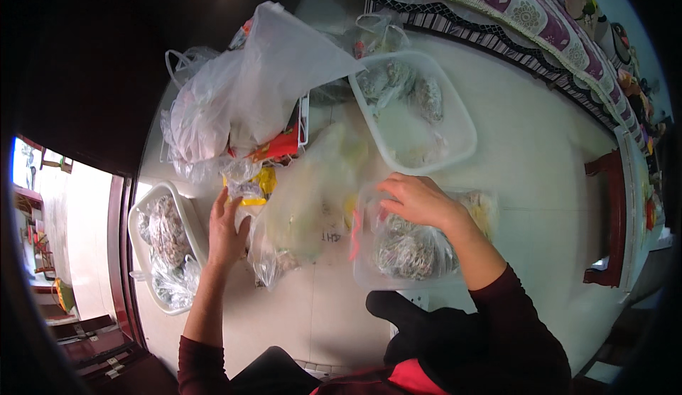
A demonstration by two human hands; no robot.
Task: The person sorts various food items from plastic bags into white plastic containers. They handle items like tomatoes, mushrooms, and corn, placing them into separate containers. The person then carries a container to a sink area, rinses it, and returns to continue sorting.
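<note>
My left hand (228, 232) has its fingers apart, close to a yellow-and-clear plastic packet (250, 188) and the left edge of a pale plastic bag (303, 208). Motion blurs that bag, which spreads over the floor between my hands; its contents are unclear. My right hand (418, 199) hovers over the left part of a clear plastic bin (362, 275). Its fingers are bent, and nothing shows between them. Inside the bin lie filled clear plastic bags (407, 256), partly hidden by my right forearm.
A white plastic tub (466, 134) with bagged items stands ahead. Another white tub (139, 235) holds filled bags at left. Large white plastic bags (213, 107) cover a white wire rack (304, 118). A bed (511, 16) edges the upper right, a dark red wooden stool (613, 219) the right.
</note>
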